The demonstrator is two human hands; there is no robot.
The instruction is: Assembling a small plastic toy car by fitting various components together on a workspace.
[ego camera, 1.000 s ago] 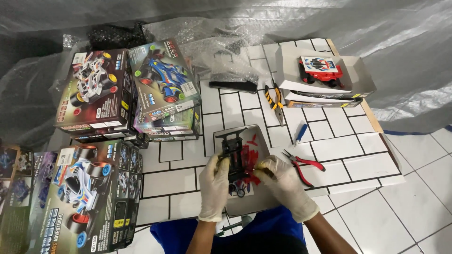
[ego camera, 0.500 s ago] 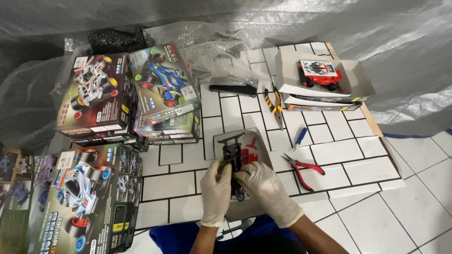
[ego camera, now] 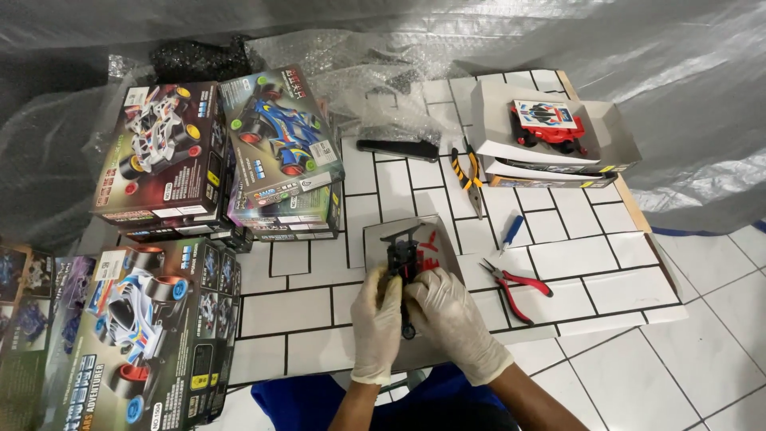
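Observation:
Both of my hands wear white gloves and meet over a small black toy car chassis [ego camera: 403,249] that lies on a grey tray [ego camera: 375,238] near the front of the board. My left hand [ego camera: 377,321] grips the chassis from the left side. My right hand [ego camera: 452,318] closes on it from the right, covering its near end. Red plastic parts [ego camera: 429,242] lie on the tray just beyond my fingers.
Red-handled pliers [ego camera: 513,280] and a blue tool [ego camera: 511,231] lie right of the tray. Yellow-handled pliers [ego camera: 467,177] and a black tool [ego camera: 397,149] sit farther back. An open box [ego camera: 614,132] holds a red car body [ego camera: 546,123]. Stacked toy car boxes [ego camera: 279,152] stand left.
My right hand has moved left from the tray's right edge onto the chassis, meeting my left hand. The view has shifted slightly.

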